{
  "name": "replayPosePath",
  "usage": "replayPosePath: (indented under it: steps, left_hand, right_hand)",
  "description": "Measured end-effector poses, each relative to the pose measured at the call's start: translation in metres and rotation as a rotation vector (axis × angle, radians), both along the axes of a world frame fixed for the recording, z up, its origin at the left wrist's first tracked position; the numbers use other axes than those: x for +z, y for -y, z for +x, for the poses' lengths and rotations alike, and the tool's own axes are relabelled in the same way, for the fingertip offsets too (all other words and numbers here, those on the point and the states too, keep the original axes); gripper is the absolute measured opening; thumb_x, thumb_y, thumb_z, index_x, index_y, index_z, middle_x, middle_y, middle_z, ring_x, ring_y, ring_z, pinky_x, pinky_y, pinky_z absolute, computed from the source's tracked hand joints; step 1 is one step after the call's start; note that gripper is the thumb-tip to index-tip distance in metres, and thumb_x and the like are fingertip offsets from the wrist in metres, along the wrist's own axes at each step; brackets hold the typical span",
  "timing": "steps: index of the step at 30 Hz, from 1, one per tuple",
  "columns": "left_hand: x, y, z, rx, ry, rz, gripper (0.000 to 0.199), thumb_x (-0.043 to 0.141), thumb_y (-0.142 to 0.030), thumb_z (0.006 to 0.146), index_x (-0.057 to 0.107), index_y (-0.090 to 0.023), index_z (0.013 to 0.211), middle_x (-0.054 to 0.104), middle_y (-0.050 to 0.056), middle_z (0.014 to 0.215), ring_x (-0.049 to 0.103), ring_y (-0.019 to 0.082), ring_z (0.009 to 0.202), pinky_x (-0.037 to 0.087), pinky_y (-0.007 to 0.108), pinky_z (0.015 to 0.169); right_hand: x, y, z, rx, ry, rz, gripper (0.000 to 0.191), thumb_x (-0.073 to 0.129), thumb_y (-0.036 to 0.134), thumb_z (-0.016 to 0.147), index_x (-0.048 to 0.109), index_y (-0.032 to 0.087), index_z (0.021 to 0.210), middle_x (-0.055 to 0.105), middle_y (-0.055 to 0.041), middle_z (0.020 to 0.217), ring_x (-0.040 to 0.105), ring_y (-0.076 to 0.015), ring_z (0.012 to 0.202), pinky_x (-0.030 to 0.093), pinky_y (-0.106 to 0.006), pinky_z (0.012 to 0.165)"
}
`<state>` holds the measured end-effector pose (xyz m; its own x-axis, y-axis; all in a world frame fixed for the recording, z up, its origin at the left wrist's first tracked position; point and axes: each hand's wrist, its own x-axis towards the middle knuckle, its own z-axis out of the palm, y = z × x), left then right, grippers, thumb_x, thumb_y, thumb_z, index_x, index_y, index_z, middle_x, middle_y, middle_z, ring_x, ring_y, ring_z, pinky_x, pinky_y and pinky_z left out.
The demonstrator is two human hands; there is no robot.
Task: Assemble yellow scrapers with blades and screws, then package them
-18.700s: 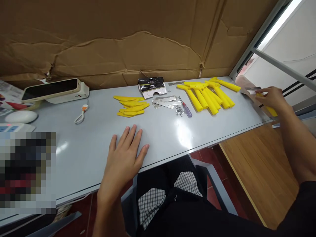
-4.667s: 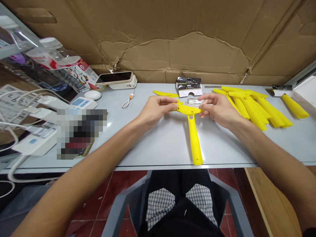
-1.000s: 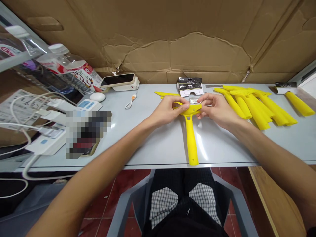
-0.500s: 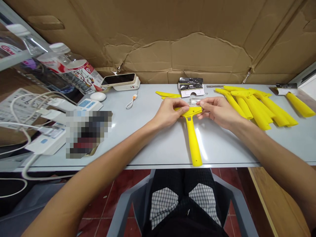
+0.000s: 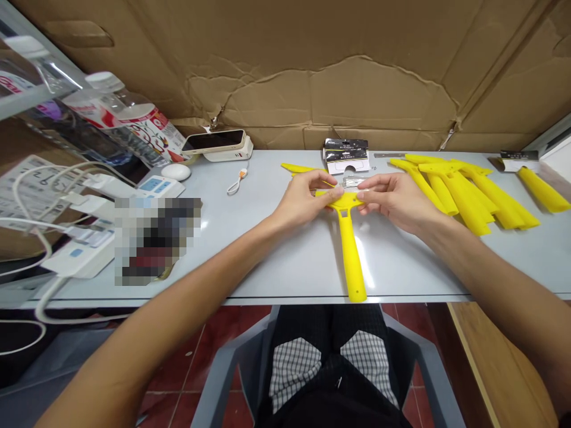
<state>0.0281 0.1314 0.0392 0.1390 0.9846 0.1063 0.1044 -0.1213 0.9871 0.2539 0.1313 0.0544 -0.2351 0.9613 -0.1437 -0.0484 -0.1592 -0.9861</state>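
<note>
Evenly gripped: two hands at a yellow T-shaped tool

Just now the left hand pinches the left end of the tool's crosspiece between thumb and fingers, while the right hand holds the right end, its thumb and fingertips close together. The yellow T-shaped tool lies between them at the near middle of the grey table, its crosspiece on the far side and its handle pointing toward the near edge. A small square opening shows where handle and crosspiece meet.

Just beyond the fingers are thin metal blades, partly hidden, and farther back stand black-and-white cards near the cardboard. Flat yellow pieces show to the left of the cards, partly covered by the left hand. To the right lies a pile of yellow handles, overlapping one another; another yellow handle lies at the far right under a black-topped card. Well to the left, a phone rests on a white device.
</note>
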Motion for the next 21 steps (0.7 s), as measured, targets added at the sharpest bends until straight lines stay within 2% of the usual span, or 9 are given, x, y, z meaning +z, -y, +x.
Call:
replayPosePath:
  steps: [3, 6, 12, 17, 21]
  left_hand:
    - [0.009, 0.001, -0.011, -0.053, 0.087, -0.206, 0.022, 0.087, -0.032, 0.093, 0.078, -0.013, 0.1, 0.081, 0.01, 0.095, 0.075, 0.016, 0.074, 0.064, 0.03, 0.068]
    - [0.013, 0.001, -0.021, -0.109, 0.148, -0.323, 0.019, 0.09, -0.025, 0.09, 0.082, -0.009, 0.097, 0.081, 0.011, 0.09, 0.073, 0.014, 0.069, 0.063, 0.028, 0.067]
    - [0.011, 0.003, -0.021, -0.082, 0.221, -0.337, 0.008, 0.089, -0.012, 0.086, 0.084, -0.007, 0.09, 0.082, 0.012, 0.09, 0.075, 0.013, 0.073, 0.065, 0.028, 0.078]
    - [0.013, 0.007, -0.017, -0.06, 0.256, -0.353, 0.005, 0.084, -0.005, 0.085, 0.084, -0.006, 0.089, 0.084, 0.015, 0.102, 0.075, 0.012, 0.074, 0.066, 0.028, 0.082]
    - [0.016, 0.009, -0.015, -0.036, 0.284, -0.362, 0.008, 0.078, -0.007, 0.093, 0.085, -0.006, 0.089, 0.084, 0.016, 0.101, 0.076, 0.013, 0.077, 0.065, 0.025, 0.08]
  right_hand:
    - [0.001, -0.002, 0.002, -0.014, -0.015, 0.024, 0.027, 0.097, 0.01, 0.072, 0.078, 0.015, 0.09, 0.08, -0.0075, 0.077, 0.078, -0.0173, 0.063, 0.069, -0.028, 0.068]
    - [0.001, -0.004, 0.004, -0.018, -0.029, 0.044, 0.029, 0.101, 0.014, 0.07, 0.078, 0.016, 0.089, 0.078, -0.0058, 0.079, 0.077, -0.0168, 0.064, 0.07, -0.031, 0.07]
    - [0.002, -0.004, 0.005, -0.01, -0.016, 0.065, 0.027, 0.102, 0.018, 0.072, 0.08, 0.017, 0.089, 0.077, -0.0049, 0.079, 0.075, -0.0165, 0.064, 0.072, -0.036, 0.076]
    - [0.002, -0.002, 0.005, 0.007, -0.01, 0.064, 0.025, 0.099, 0.018, 0.074, 0.081, 0.017, 0.091, 0.079, -0.0065, 0.082, 0.076, -0.0177, 0.066, 0.072, -0.037, 0.077]
    - [0.004, -0.001, 0.004, -0.013, -0.005, 0.073, 0.019, 0.094, 0.012, 0.078, 0.081, 0.016, 0.091, 0.078, -0.0055, 0.076, 0.076, -0.0173, 0.064, 0.071, -0.036, 0.076]
